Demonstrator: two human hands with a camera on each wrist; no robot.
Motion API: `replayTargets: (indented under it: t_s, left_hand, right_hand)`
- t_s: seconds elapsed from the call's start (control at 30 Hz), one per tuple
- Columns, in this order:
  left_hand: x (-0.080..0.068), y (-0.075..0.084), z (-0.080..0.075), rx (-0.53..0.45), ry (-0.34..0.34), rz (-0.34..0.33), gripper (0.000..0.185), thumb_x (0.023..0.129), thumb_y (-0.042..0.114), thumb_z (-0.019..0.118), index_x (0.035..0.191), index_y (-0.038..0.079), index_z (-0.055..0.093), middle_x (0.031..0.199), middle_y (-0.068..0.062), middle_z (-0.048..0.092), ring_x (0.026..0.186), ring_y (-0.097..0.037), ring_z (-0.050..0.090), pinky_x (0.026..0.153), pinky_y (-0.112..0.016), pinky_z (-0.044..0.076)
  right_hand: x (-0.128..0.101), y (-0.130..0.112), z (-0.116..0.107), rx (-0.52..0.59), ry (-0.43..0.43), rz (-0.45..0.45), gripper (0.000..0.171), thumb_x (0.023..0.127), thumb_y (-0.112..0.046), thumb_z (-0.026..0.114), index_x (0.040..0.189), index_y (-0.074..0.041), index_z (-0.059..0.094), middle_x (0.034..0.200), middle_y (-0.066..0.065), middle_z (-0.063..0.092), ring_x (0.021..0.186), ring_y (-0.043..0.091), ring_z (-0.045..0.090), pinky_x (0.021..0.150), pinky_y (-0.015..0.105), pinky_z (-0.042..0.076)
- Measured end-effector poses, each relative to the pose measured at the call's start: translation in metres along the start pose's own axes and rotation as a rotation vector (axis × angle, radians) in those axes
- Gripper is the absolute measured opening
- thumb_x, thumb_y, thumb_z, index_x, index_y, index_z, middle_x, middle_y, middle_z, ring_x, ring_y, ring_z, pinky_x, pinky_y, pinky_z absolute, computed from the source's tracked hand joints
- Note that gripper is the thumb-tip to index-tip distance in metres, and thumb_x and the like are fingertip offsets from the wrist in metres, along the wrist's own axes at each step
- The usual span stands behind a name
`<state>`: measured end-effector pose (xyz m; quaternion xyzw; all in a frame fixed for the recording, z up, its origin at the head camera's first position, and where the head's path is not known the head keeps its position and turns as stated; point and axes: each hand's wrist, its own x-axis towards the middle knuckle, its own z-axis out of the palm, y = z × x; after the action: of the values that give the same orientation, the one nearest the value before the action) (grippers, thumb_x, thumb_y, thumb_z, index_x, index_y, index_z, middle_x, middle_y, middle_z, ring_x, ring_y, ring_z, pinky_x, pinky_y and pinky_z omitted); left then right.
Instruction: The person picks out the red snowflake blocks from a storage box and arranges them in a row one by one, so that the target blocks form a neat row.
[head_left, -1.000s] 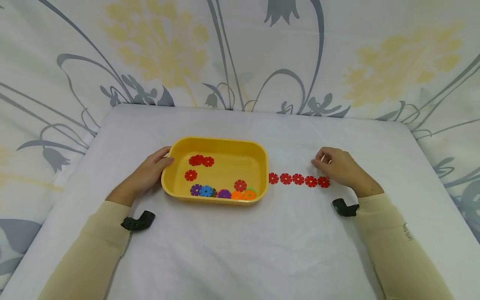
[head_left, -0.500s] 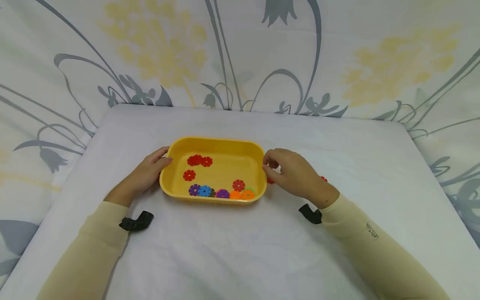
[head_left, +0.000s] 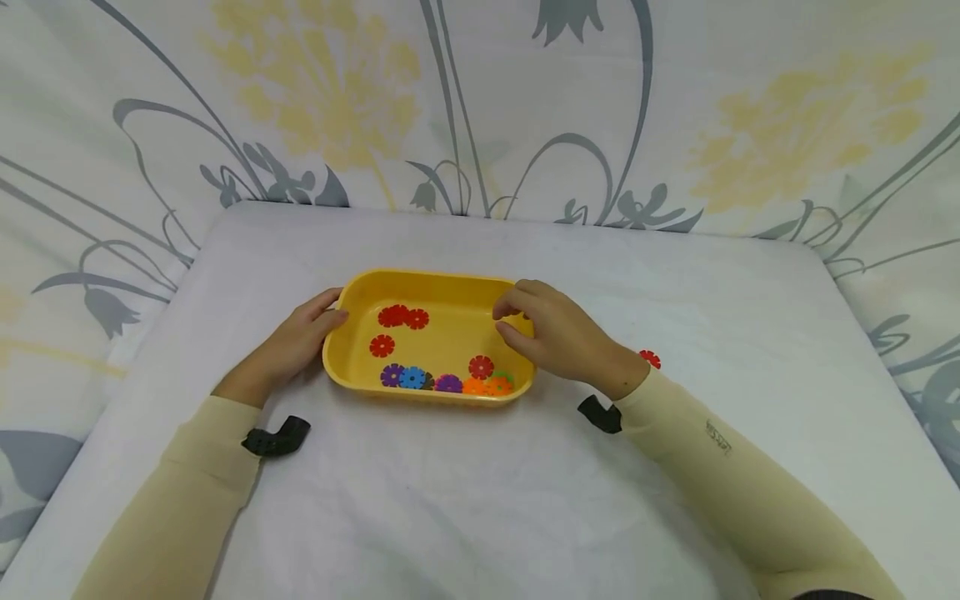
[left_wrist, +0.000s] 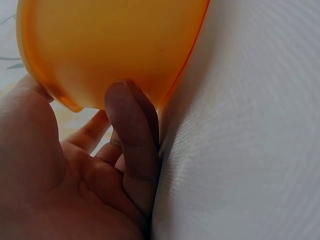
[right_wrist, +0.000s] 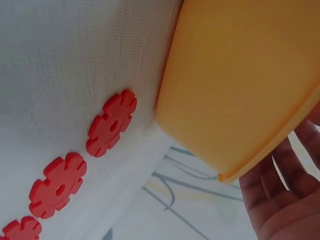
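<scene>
My left hand [head_left: 291,340] holds the left end of a yellow plastic basin [head_left: 450,329], its thumb over the rim. In the left wrist view, bent fingers [left_wrist: 130,135] touch the outer wall below. Over the basin's right end hovers my right hand [head_left: 566,337], thumb and fingers parted, with nothing visible between them. Several red notched flower discs [head_left: 382,346] lie inside, apart from a row of purple, blue [head_left: 412,377] and orange discs [head_left: 500,384] along the near wall. Outside on the right, a row of red discs [right_wrist: 112,123] lies on the cloth, mostly hidden beneath my right arm in the head view.
A white cloth [head_left: 450,492] covers the table. Behind it hangs a floral curtain [head_left: 495,100]. One red disc [head_left: 650,358] of the row shows beyond my right forearm. Black camera mounts [head_left: 277,437] sit at both wrists.
My right hand has moved left from the far end of the red row to above the basin's right end, its fingers parting. The left hand stays on the basin.
</scene>
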<state>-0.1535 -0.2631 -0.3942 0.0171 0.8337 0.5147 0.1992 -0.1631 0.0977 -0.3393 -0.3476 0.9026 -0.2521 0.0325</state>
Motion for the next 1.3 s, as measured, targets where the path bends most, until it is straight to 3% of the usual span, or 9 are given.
replayTargets:
  t_s: [0.23,0.73,1.0,1.3]
  left_hand:
    - [0.000,0.000,-0.001,-0.008,0.004,0.006,0.057,0.108,0.039,0.034,0.160,0.021,0.022,0.143,-0.018,0.053,0.094,-0.014,0.063,0.082,-0.018,0.055]
    - [0.000,0.002,0.000,-0.004,0.002,0.003,0.057,0.107,0.040,0.035,0.160,0.021,0.022,0.147,-0.017,0.051,0.099,-0.015,0.063,0.083,-0.017,0.055]
    - [0.000,0.002,0.000,0.003,0.010,-0.004,0.058,0.107,0.040,0.035,0.160,0.021,0.022,0.147,-0.017,0.051,0.100,-0.017,0.063,0.083,-0.017,0.054]
    - [0.001,0.001,0.000,0.000,0.009,-0.003,0.058,0.107,0.040,0.035,0.160,0.022,0.022,0.150,-0.016,0.049,0.103,-0.017,0.062,0.084,-0.016,0.054]
  right_hand:
    - [0.010,-0.001,0.004,0.020,-0.107,0.026,0.016,0.097,-0.020,0.065,0.109,-0.010,0.067,0.110,0.003,0.065,0.107,0.023,0.059,0.098,0.038,0.053]
    - [0.022,-0.011,0.016,0.032,-0.139,-0.046,0.015,0.097,-0.017,0.065,0.109,-0.010,0.069,0.109,0.001,0.065,0.100,0.021,0.059,0.091,0.032,0.056]
    - [0.028,-0.011,0.019,0.031,-0.171,-0.029,0.017,0.098,-0.020,0.064,0.111,-0.010,0.069,0.109,0.001,0.065,0.097,0.019,0.059,0.087,0.028,0.056]
    - [0.035,-0.011,0.021,0.044,-0.194,-0.023,0.019,0.097,-0.018,0.066,0.113,-0.009,0.069,0.114,0.004,0.067,0.106,0.022,0.061,0.096,0.032,0.054]
